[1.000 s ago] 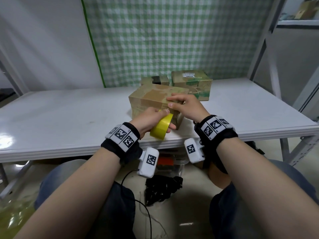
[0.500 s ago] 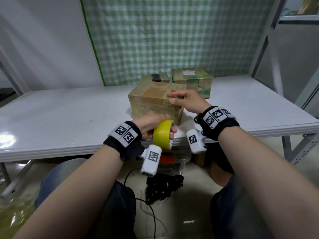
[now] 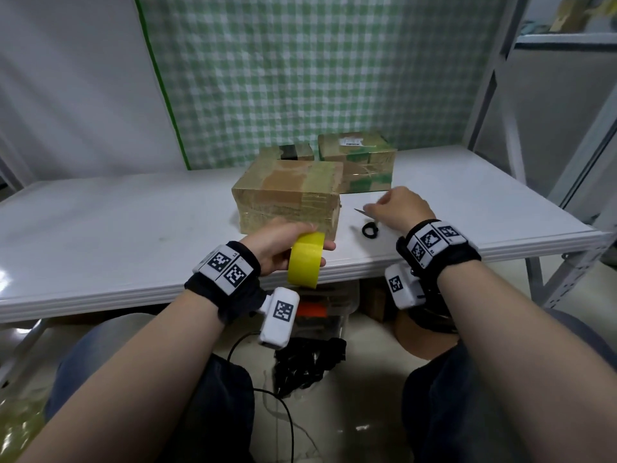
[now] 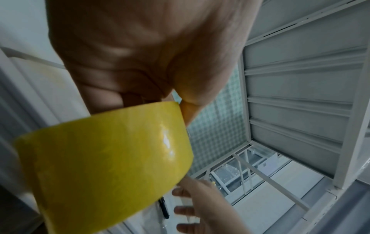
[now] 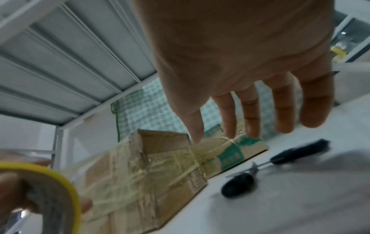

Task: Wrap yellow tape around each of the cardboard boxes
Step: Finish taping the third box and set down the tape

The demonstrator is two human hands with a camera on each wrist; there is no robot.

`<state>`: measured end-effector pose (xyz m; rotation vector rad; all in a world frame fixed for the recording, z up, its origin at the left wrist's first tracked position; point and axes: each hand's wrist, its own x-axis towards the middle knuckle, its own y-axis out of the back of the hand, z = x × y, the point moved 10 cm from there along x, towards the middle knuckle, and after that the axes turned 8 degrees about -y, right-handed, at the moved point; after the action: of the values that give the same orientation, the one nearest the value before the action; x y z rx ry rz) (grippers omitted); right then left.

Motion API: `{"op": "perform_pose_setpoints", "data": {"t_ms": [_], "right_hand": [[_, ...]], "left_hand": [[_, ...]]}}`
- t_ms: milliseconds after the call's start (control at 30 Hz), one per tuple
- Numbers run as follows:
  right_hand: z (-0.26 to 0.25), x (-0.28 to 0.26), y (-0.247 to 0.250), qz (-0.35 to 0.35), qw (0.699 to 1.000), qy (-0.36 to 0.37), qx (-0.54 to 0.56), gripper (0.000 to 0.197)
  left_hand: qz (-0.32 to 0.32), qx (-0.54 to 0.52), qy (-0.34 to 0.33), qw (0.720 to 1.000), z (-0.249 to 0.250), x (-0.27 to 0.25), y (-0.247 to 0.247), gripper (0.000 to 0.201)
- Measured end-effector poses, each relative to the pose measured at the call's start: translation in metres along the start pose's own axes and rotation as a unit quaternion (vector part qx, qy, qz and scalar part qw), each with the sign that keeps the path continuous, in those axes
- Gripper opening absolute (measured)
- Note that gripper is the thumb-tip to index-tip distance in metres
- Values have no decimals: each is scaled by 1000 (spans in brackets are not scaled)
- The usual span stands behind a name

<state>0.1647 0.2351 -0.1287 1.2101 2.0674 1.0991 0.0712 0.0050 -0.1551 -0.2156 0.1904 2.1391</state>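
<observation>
My left hand [image 3: 280,242] grips the yellow tape roll [image 3: 305,259] upright at the table's front edge, just in front of the near cardboard box [image 3: 290,192], whose right part is banded with pale tape. The roll [image 4: 112,166] fills the left wrist view. My right hand [image 3: 395,205] hovers to the right of that box with relaxed fingers [image 5: 250,120] and holds nothing. Black-handled scissors [image 3: 369,227] lie on the table directly under it, also visible as scissors [image 5: 260,167] in the right wrist view. A taped box with green print [image 3: 360,162] and a small box [image 3: 287,152] stand behind.
The white table [image 3: 117,228] stretches bare to the left and right of the boxes. A green checked cloth [image 3: 317,78] hangs behind, and grey shelf posts [image 3: 500,111] rise at the right. Bins and a black bag [image 3: 310,362] lie on the floor under the table.
My right hand left the top of the near box and swung right and down to just above the scissors. The left hand kept the roll, turning it more upright at the table edge.
</observation>
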Motion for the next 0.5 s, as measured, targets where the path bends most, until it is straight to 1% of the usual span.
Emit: {"op": "perform_pose_setpoints", "data": {"t_ms": [67,133,167,233,300,367,500], "right_hand": [[16,3,-10,-26,997,-48,-59,53],[24,0,-19,-46,991,-72,-104,66],[24,-2,-22,-49,989,-75,-121,62],[22,-3,-26,-42,986,-70,-142,44],[19,-1,-29,-44,988,-59,-136,32],[18,-2,-29,-56,989,-51,-129,32],[23,-14,-11,-45,989,-51,-134,44]], "left_hand": [[2,-1,0,1000,0,0,1,36],[4,-4,-1,1000,-1,0,2,35],[4,-5,-1,1000,-1,0,3,35],[6,-3,-2,1000,-1,0,4,34],[9,-2,-5,1000,-1,1,4,34],[11,-5,-6,1000,-2,1,4,33],[16,-8,-11,1000,-1,0,4,30]]}}
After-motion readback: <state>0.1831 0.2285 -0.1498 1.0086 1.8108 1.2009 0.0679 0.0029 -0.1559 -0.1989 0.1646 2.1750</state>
